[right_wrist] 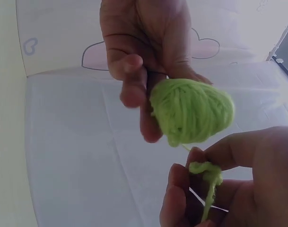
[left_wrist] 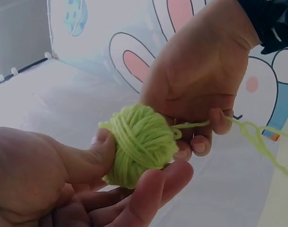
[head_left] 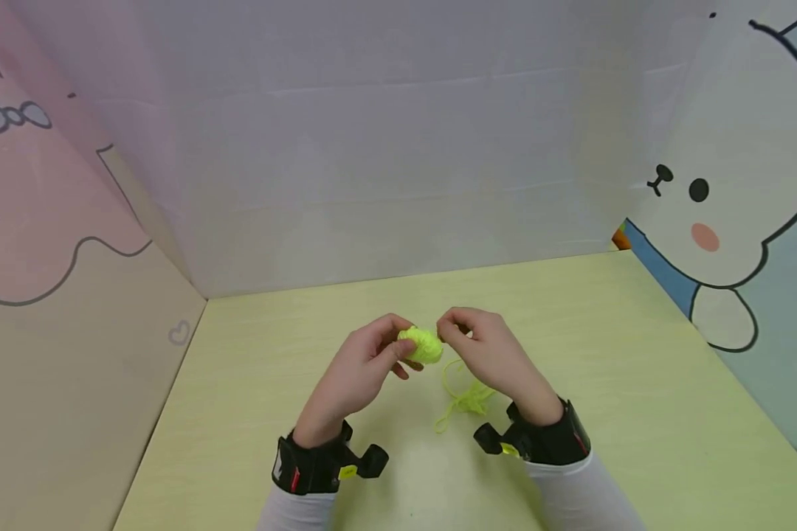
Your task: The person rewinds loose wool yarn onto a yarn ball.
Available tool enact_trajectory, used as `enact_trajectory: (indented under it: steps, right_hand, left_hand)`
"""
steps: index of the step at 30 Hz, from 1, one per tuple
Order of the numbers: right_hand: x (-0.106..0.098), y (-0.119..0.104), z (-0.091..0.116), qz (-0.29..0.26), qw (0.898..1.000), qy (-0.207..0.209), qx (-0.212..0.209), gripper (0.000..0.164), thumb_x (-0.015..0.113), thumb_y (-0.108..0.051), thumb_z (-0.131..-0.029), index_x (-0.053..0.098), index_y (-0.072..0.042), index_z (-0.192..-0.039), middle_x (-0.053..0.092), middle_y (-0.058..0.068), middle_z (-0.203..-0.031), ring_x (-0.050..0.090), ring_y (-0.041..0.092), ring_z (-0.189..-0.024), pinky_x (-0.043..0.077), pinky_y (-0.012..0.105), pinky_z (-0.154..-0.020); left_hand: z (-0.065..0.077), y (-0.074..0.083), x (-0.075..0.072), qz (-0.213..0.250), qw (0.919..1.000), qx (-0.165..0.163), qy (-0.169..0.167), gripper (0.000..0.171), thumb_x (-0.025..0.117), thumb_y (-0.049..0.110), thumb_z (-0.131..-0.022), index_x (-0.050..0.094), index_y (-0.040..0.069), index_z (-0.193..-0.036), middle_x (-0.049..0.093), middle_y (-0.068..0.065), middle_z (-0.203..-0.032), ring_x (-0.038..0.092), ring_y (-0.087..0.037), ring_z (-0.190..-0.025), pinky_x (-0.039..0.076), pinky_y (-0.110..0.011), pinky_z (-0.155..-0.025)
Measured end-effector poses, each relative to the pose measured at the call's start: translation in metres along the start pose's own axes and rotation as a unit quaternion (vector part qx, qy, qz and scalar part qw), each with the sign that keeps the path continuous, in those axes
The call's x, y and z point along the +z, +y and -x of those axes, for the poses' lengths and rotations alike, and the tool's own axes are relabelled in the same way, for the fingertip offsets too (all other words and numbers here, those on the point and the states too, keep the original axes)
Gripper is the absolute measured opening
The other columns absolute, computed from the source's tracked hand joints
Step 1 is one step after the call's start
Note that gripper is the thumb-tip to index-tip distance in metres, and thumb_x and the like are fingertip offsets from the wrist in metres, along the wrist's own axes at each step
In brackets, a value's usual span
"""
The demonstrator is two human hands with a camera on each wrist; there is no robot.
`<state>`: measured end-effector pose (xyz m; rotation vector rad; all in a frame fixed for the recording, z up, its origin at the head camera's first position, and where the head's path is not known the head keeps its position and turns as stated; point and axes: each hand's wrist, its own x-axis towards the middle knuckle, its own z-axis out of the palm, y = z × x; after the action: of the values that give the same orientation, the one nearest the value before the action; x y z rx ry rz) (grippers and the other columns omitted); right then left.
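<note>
A small yellow-green ball of yarn (head_left: pixel 421 346) is held by my left hand (head_left: pixel 365 363), thumb on one side and fingers on the other. In the left wrist view, the wound strands of the yarn ball (left_wrist: pixel 140 144) show clearly. Close by on the right, my right hand (head_left: pixel 488 350) pinches the yarn strand (left_wrist: pixel 193 125) that runs from the ball. Past those fingers the strand trails on, as the right wrist view shows with a bit of yarn (right_wrist: pixel 210 182) hanging across the right hand.
A loose tangle of the same yarn (head_left: pixel 473 400) lies on the pale wooden table (head_left: pixel 266 383) below the right hand. Panels with cartoon drawings (head_left: pixel 717 221) stand at both sides, and a whitish sheet (head_left: pixel 385 162) closes off the back.
</note>
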<state>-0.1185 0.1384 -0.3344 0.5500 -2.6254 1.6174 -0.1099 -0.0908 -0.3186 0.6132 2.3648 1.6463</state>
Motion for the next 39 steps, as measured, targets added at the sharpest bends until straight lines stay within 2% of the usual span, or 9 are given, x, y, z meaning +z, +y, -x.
enact_trajectory:
  steps: [4,10,14,19,23,27,31,36,39]
  right_hand:
    - [-0.002,-0.003,0.003,-0.004,1.000,0.008,0.000,0.028,0.052,-0.022,-0.112,0.073,-0.014,-0.096,0.067,0.000,-0.091,0.045,0.019,-0.061,0.044,0.036,-0.065]
    - [-0.003,-0.010,0.010,-0.038,0.999,0.024,-0.009,0.028,0.053,-0.023,-0.113,0.068,-0.014,-0.091,0.063,0.002,-0.085,0.043,0.019,-0.057,0.041,0.033,-0.059]
    - [-0.001,-0.014,0.014,-0.063,0.997,0.033,-0.032,0.025,0.056,-0.018,-0.112,0.067,-0.014,-0.089,0.059,0.001,-0.077,0.047,0.019,-0.059,0.042,0.032,-0.059]
    - [0.006,-0.019,0.018,-0.065,0.995,0.031,-0.062,0.021,0.058,-0.015,-0.111,0.071,-0.010,-0.095,0.052,-0.002,-0.070,0.041,0.015,-0.052,0.038,0.030,-0.053]
    - [0.013,-0.021,0.019,-0.045,0.995,0.018,-0.087,0.018,0.060,-0.012,-0.110,0.073,-0.014,-0.098,0.054,-0.006,-0.072,0.042,0.012,-0.055,0.038,0.029,-0.055]
    - [0.018,-0.022,0.019,-0.021,0.994,0.005,-0.103,0.020,0.061,-0.010,-0.107,0.071,-0.021,-0.094,0.054,-0.009,-0.074,0.043,0.010,-0.057,0.038,0.027,-0.055]
    - [0.022,-0.023,0.019,0.003,0.993,0.004,-0.115,0.021,0.061,-0.008,-0.105,0.070,-0.022,-0.092,0.055,-0.010,-0.076,0.046,0.010,-0.061,0.039,0.028,-0.057]
    - [0.025,-0.021,0.019,0.022,0.991,0.023,-0.131,0.021,0.060,-0.006,-0.101,0.071,-0.020,-0.090,0.058,-0.010,-0.080,0.049,0.010,-0.065,0.042,0.028,-0.059]
    - [0.025,-0.019,0.019,0.032,0.989,0.041,-0.141,0.020,0.061,-0.005,-0.100,0.071,-0.019,-0.089,0.058,-0.009,-0.082,0.049,0.009,-0.065,0.042,0.028,-0.059]
  left_hand:
    - [0.001,-0.003,0.001,-0.043,0.9988,-0.007,-0.022,0.011,0.065,0.017,-0.109,0.070,0.012,-0.118,0.074,-0.001,-0.099,0.075,-0.020,-0.079,0.063,-0.035,-0.074]
    - [-0.001,-0.006,0.005,-0.117,0.9928,-0.026,0.011,0.014,0.070,0.020,-0.106,0.071,0.012,-0.118,0.074,0.002,-0.096,0.071,-0.012,-0.073,0.060,-0.033,-0.070]
    - [-0.002,-0.008,0.007,-0.129,0.9905,-0.033,0.034,0.017,0.071,0.023,-0.106,0.070,0.011,-0.119,0.075,0.000,-0.097,0.070,-0.011,-0.072,0.058,-0.034,-0.066]
    - [-0.003,-0.008,0.009,-0.127,0.9895,-0.031,0.062,0.016,0.072,0.026,-0.106,0.069,0.012,-0.113,0.073,0.001,-0.091,0.070,-0.011,-0.071,0.056,-0.034,-0.061]
    - [-0.004,-0.010,0.011,-0.114,0.9898,-0.020,0.082,0.016,0.072,0.025,-0.106,0.070,0.011,-0.114,0.073,0.000,-0.090,0.071,-0.012,-0.072,0.056,-0.033,-0.061]
    - [-0.005,-0.013,0.012,-0.088,0.9899,-0.002,0.111,0.021,0.071,0.022,-0.106,0.072,0.007,-0.121,0.076,-0.004,-0.093,0.074,-0.015,-0.074,0.062,-0.037,-0.067]
    - [-0.006,-0.013,0.013,-0.032,0.9909,0.014,0.130,0.025,0.071,0.021,-0.107,0.074,0.004,-0.124,0.077,-0.005,-0.095,0.076,-0.018,-0.076,0.065,-0.038,-0.072]
    - [-0.005,-0.010,0.012,0.068,0.9924,0.018,0.101,0.027,0.066,0.019,-0.109,0.074,0.003,-0.130,0.077,-0.010,-0.108,0.077,-0.023,-0.087,0.065,-0.035,-0.079]
    - [-0.003,-0.009,0.012,0.083,0.9933,0.015,0.079,0.034,0.064,0.016,-0.110,0.068,0.002,-0.141,0.076,-0.012,-0.118,0.077,-0.023,-0.094,0.064,-0.035,-0.084]
